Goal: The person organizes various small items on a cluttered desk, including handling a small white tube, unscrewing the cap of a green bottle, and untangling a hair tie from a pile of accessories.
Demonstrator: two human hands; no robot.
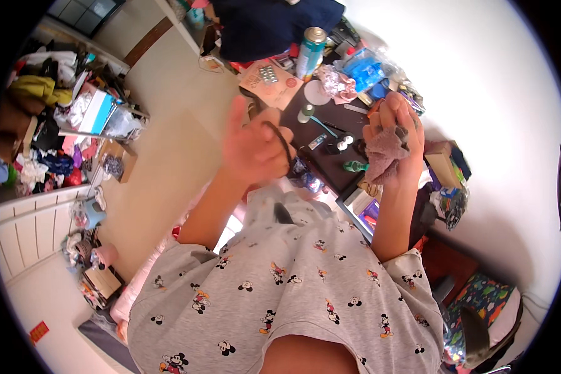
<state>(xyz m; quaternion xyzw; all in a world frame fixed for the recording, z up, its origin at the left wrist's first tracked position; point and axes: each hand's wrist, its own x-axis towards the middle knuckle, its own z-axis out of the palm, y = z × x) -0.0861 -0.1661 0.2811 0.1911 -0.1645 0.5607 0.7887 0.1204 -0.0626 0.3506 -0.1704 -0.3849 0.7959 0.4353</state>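
Observation:
My left hand (255,146) is raised over the near left side of the dark desk, slightly blurred. Its thumb points up and the fingers are curled. A thin black loop, like a hair tie (279,142), runs across those fingers. Further right, my right hand (400,118) is closed with its fingertips upward. From its grip hangs a bunched piece of fuzzy mauve cloth (386,154), with a small dark part next to the fingers. What the cloth is cannot be made out. The two hands are apart.
The dark desk (318,163) carries a small white-capped bottle (306,113), a green bottle (355,166), a tall spray can (310,53), a blister pack (268,75) on paper and blue plastic packaging (363,70). Cluttered shelves (75,134) stand at left; a patterned cushion (486,305) lies lower right.

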